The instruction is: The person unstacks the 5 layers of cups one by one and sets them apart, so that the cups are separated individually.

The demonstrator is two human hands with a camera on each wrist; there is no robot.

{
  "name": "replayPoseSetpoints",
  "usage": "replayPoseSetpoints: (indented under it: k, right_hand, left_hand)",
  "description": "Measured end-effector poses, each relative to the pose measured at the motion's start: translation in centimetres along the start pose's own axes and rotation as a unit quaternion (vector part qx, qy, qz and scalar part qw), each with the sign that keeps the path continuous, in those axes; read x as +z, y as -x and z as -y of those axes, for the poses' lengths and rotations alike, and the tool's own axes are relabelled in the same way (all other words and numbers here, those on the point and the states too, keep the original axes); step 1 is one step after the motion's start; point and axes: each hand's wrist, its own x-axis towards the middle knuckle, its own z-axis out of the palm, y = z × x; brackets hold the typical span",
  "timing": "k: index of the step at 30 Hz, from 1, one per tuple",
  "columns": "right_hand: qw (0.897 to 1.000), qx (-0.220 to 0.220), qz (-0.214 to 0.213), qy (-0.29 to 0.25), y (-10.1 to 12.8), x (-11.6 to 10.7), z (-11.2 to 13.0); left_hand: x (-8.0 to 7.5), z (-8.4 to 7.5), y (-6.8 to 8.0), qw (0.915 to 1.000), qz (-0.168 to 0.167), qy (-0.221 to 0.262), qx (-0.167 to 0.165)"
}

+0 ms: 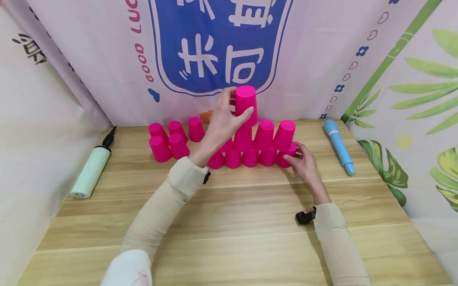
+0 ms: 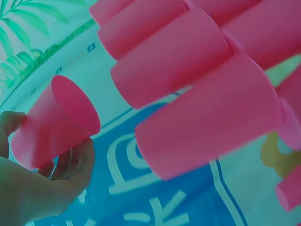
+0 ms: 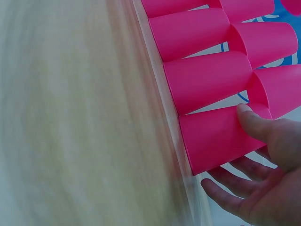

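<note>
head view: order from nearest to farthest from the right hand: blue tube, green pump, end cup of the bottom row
1. end cup of the bottom row, touching the right hand
2. blue tube, on its right
3. green pump, far left edge of the table

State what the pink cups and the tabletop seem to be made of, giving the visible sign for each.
Pink cups: probably plastic, since the walls are smooth, evenly coloured and slightly glossy. Tabletop: wood or wood-look laminate, with pale plank grain; which one cannot be told.
</note>
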Motion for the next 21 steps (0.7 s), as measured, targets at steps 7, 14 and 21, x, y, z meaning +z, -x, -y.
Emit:
replayPoseSetpoints:
  k: [7, 14, 21]
  right_hand:
    - [1.0, 0.003, -0.004, 0.008, -0.2, -0.2, 0.0]
    - [1.0, 0.003, -0.003, 0.008, -0.1, 0.0, -0.1]
    - [1.0, 0.006, -0.002, 0.013, 0.0, 0.0, -0.2]
  left_hand:
    - [-2.4, 1.7, 1.7, 0.9988, -0.044, -0.005, -0.023]
    - [-4.2, 3.4, 3.3, 0.9959, -0.077, -0.011, -0.047]
    - [-5.9, 4.7, 4.7, 0.9911, -0.105, -0.015, -0.08]
